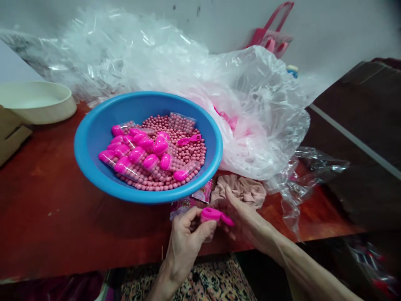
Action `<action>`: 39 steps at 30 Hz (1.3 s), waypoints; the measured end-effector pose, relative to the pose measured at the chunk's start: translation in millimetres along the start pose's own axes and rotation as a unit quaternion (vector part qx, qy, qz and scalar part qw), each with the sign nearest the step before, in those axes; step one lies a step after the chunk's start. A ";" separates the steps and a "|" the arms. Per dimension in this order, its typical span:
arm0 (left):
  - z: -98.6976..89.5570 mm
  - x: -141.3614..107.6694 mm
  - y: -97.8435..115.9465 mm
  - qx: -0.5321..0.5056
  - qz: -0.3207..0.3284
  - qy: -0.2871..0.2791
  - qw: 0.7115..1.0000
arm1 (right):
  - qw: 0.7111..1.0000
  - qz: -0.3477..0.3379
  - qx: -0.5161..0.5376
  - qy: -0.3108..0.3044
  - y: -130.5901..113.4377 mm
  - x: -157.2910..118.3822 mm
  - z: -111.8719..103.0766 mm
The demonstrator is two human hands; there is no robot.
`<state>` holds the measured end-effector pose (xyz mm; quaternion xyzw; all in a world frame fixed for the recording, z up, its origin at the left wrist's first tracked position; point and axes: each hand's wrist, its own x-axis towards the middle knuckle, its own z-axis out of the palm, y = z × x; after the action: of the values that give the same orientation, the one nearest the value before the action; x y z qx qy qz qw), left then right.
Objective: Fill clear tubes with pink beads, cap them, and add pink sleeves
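My left hand (186, 238) and my right hand (242, 219) meet over the table's front edge. Together they hold a bright pink plastic capsule (210, 215) with a flat tab, which my left fingers wrap while the tab points into my right hand. A blue plastic basin (94, 140) stands beyond my hands. It holds many small pink beads (191, 151), several pink capsules in clear bags (134, 152), and a loose pink tabbed piece (189, 140). Printed pink packets (203, 192) lie just past my fingers.
A beige cloth (241, 190) lies next to the basin on the red-brown table (62, 209). Crumpled clear plastic bags (260, 117) pile behind it. A cream basin (34, 102) and cardboard box (11, 133) stand left; a dark surface (360, 125) lies right.
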<state>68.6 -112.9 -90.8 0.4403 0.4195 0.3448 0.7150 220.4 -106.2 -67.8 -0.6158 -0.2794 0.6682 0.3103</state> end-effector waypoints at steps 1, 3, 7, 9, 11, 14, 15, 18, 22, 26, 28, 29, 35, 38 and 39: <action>1.1 -0.5 1.4 -0.021 -0.015 0.003 1.000 | 0.999 0.009 0.038 0.001 0.9 -5.0 2.0; 4.6 -1.5 2.2 -0.056 -0.044 0.010 0.997 | 0.992 0.027 0.122 0.015 2.6 -14.3 7.2; 12.4 -4.0 -1.1 -0.097 -0.101 0.020 0.990 | 0.965 0.023 0.250 0.070 3.1 -25.4 10.9; 14.3 -4.6 -3.5 -0.096 -0.107 0.018 0.989 | 0.960 -0.011 0.263 0.094 1.8 -26.8 8.3; 14.5 -4.0 -5.5 -0.055 -0.076 0.011 0.996 | 0.962 -0.055 0.245 0.109 -0.2 -25.2 5.3; 14.2 -1.1 -8.3 0.093 0.056 0.016 0.994 | 0.974 -0.148 0.118 0.128 -3.2 -18.2 4.7; 14.5 0.2 -9.8 0.141 0.100 0.014 0.985 | 0.972 -0.189 0.040 0.131 -3.4 -15.1 5.5; 16.8 3.3 -17.1 0.216 0.175 -0.007 0.960 | 0.941 -0.272 -0.168 0.115 1.0 -6.7 8.5; 18.4 3.8 -28.1 0.229 0.233 -0.005 0.945 | 0.915 -0.311 -0.254 0.045 17.7 -4.7 5.6; 17.8 3.2 -32.9 0.229 0.278 -0.016 0.933 | 0.912 -0.308 -0.270 0.018 30.1 -10.3 2.9; 18.4 3.9 -34.9 0.229 0.297 -0.024 0.927 | 0.922 -0.271 -0.271 0.055 30.2 -12.3 7.4; 18.9 4.5 -36.2 0.229 0.308 -0.029 0.923 | 0.924 -0.248 -0.280 0.081 29.1 -12.9 10.8; 19.0 6.0 -44.2 0.212 0.327 -0.053 0.919 | 0.912 -0.153 -0.350 0.147 18.4 -15.3 27.2; 17.2 5.3 -46.5 0.200 0.313 -0.053 0.927 | 0.911 -0.115 -0.372 0.132 13.0 -13.9 29.7; 17.1 5.1 -47.1 0.195 0.312 -0.054 0.928 | 0.911 -0.108 -0.376 0.131 11.7 -12.7 30.1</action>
<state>92.0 -132.0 -131.2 0.6977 0.2813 0.4373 0.4928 190.2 -123.2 -65.8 -0.7348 -0.5314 0.3900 0.1597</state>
